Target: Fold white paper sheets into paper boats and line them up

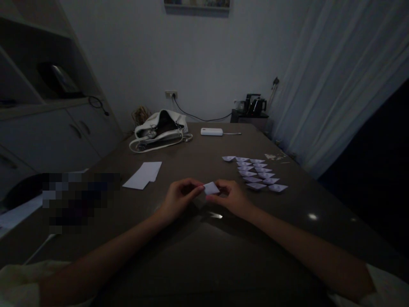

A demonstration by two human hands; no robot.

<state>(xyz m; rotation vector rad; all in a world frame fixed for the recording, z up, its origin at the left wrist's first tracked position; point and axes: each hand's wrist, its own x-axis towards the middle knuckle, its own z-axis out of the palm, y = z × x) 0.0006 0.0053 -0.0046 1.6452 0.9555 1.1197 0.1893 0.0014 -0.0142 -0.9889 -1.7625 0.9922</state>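
Note:
Both my hands meet over the middle of the dark table [198,264]. My left hand [179,198] and my right hand [231,197] pinch a small folded piece of white paper [211,188] between their fingertips, just above the tabletop. To the right of my right hand lie several small folded paper boats [257,174] in two rows. A short stack of white paper sheets [143,175] lies to the left of my left hand.
A white handbag [159,130] lies open at the far side, with a white power bank [211,131] and its cable beside it. A kettle [255,104] stands on a low stand by the curtain [335,85]. Cabinets [57,132] run along the left.

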